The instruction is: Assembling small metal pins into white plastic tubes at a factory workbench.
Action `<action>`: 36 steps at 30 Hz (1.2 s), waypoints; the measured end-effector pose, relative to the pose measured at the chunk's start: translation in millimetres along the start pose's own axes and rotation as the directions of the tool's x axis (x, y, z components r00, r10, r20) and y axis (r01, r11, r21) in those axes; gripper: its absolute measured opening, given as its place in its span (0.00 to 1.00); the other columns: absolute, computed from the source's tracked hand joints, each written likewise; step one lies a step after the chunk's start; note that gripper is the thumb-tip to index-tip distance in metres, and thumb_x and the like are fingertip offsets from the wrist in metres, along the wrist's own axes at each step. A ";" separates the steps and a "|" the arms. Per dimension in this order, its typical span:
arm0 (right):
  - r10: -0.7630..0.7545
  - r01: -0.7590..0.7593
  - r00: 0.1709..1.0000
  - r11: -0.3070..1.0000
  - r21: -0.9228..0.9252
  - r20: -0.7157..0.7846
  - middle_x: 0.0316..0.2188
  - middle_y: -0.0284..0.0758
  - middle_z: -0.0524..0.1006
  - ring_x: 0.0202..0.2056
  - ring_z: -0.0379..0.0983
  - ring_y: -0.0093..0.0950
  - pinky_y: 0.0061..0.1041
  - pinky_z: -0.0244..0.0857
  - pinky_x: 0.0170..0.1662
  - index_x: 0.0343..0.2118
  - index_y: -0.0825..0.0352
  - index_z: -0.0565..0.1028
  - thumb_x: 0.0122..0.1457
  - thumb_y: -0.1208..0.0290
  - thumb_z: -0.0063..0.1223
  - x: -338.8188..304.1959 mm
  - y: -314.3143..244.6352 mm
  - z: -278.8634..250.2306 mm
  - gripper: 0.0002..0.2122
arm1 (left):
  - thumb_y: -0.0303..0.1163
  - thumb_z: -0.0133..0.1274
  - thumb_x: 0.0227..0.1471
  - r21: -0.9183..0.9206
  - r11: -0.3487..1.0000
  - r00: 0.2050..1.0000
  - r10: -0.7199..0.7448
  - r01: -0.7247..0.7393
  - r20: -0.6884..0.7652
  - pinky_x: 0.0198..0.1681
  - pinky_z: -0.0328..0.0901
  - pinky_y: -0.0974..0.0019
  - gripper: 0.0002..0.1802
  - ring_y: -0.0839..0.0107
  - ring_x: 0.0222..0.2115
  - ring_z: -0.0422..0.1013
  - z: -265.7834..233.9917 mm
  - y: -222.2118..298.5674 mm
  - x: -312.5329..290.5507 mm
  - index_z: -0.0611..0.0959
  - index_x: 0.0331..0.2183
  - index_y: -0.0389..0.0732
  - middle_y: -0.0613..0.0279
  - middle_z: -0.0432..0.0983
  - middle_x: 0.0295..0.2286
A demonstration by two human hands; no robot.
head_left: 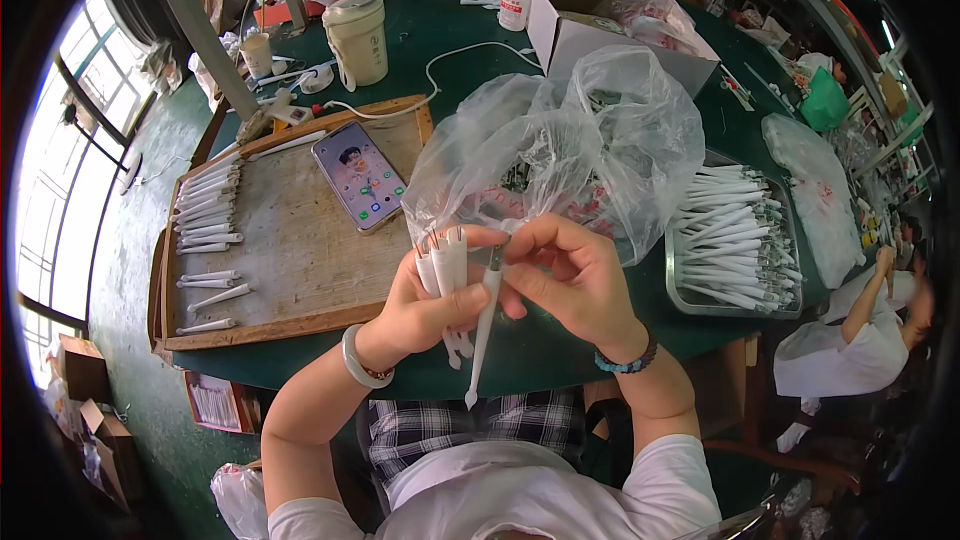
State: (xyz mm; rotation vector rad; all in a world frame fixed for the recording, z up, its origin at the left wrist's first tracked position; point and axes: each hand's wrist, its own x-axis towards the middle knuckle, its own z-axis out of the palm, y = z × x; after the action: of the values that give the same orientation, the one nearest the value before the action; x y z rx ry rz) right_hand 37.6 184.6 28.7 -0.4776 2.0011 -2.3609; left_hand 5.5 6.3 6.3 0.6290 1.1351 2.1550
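My left hand [425, 315] is closed around several slim white plastic sticks [450, 265], with thin copper-coloured wires or strips at their upper ends. One more white stick [484, 335] points down with a spear-shaped tip, held between my left thumb and fingers. At its upper end my right hand [565, 275] is closed in a pinch on a small dark metal piece [497, 252]; its exact kind is hard to make out. Just behind both hands lies a clear plastic bag [620, 130] with small parts inside, partly hidden by its folds.
On the left a wooden tray [300, 240] bears a phone [360, 178] and a row of white sticks [208, 205]. A metal tray [680, 290] heaped with similar sticks stands right. Behind are a cup [357, 40], a glue bottle [515, 2], a carton [565, 35] and a white cable [440, 60].
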 end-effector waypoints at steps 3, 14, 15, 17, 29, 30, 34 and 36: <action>-0.119 0.111 0.992 0.974 -0.196 -0.031 0.26 0.31 0.71 0.26 0.68 0.18 0.16 0.63 0.32 0.30 0.72 0.70 0.47 0.81 0.53 0.9 -1.3 2.2 0.07 | 0.25 0.48 0.45 0.078 0.997 0.999 0.029 -0.026 -0.038 0.20 0.56 0.81 0.25 0.83 0.19 0.64 -1.2 -1.2 0.9 0.63 0.47 0.39 0.54 0.74 0.26; -0.389 0.326 0.921 0.752 -0.573 0.014 0.26 0.33 0.72 0.26 0.69 0.19 0.16 0.63 0.29 0.28 0.73 0.71 0.42 0.85 0.54 0.7 -2.4 2.3 0.08 | 0.17 0.45 0.45 0.327 0.926 0.978 0.206 -0.188 -0.020 0.35 0.64 0.73 0.21 0.74 0.31 0.70 6.6 2.9 3.7 0.66 0.45 0.36 0.59 0.73 0.28; -0.298 0.263 0.954 0.863 -0.431 -0.015 0.26 0.33 0.71 0.26 0.69 0.19 0.16 0.63 0.29 0.28 0.73 0.71 0.42 0.85 0.54 0.9 -0.7 0.3 0.08 | 0.17 0.45 0.45 0.327 0.930 0.984 0.180 -0.170 -0.003 0.35 0.65 0.73 0.21 0.74 0.31 0.70 5.8 4.5 2.9 0.66 0.45 0.36 0.59 0.73 0.29; -0.202 0.187 0.979 0.943 -0.277 -0.027 0.27 0.33 0.71 0.26 0.69 0.19 0.16 0.63 0.28 0.28 0.73 0.71 0.42 0.85 0.54 1.0 -1.2 1.1 0.08 | 0.17 0.45 0.45 0.328 0.932 0.988 0.156 -0.152 0.015 0.35 0.65 0.73 0.21 0.74 0.31 0.70 7.0 6.4 2.3 0.66 0.45 0.36 0.59 0.73 0.29; -0.223 0.180 0.973 0.901 -0.394 -0.066 0.24 0.33 0.71 0.23 0.68 0.19 0.16 0.63 0.28 0.28 0.74 0.70 0.47 0.83 0.52 -0.1 -1.0 3.9 0.05 | 0.16 0.45 0.45 0.408 0.888 0.973 0.230 -0.214 0.009 0.34 0.65 0.73 0.20 0.74 0.31 0.70 9.3 3.4 3.8 0.67 0.44 0.36 0.61 0.71 0.29; -0.077 0.057 0.994 0.971 -0.232 -0.078 0.24 0.33 0.71 0.23 0.68 0.19 0.16 0.63 0.28 0.28 0.74 0.70 0.48 0.82 0.51 0.2 -1.0 2.4 0.05 | 0.17 0.45 0.45 0.370 0.903 0.974 0.228 -0.217 0.015 0.34 0.65 0.73 0.21 0.74 0.31 0.70 8.5 1.9 3.6 0.67 0.44 0.36 0.61 0.72 0.29; 0.169 -0.169 0.986 0.971 0.167 0.013 0.23 0.32 0.70 0.22 0.68 0.19 0.15 0.62 0.28 0.29 0.72 0.68 0.52 0.77 0.48 4.5 -2.4 0.7 0.04 | 0.23 0.47 0.46 0.306 0.931 0.979 0.204 -0.201 0.022 0.20 0.59 0.79 0.24 0.78 0.20 0.67 6.1 -1.8 4.2 0.62 0.47 0.36 0.52 0.73 0.24; 0.209 -0.215 0.977 0.949 0.232 0.051 0.22 0.31 0.69 0.22 0.68 0.20 0.15 0.61 0.28 0.29 0.72 0.67 0.53 0.77 0.47 5.3 -0.6 -0.8 0.04 | 0.23 0.47 0.46 0.233 0.959 0.987 0.158 -0.162 0.037 0.22 0.59 0.79 0.23 0.78 0.23 0.68 3.8 -0.4 3.5 0.63 0.46 0.37 0.56 0.73 0.24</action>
State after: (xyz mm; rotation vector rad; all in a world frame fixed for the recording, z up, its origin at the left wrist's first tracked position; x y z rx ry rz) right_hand 32.5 184.4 30.3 -0.2670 1.6359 -2.4000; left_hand 5.7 11.0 8.4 0.8706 1.3847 2.1595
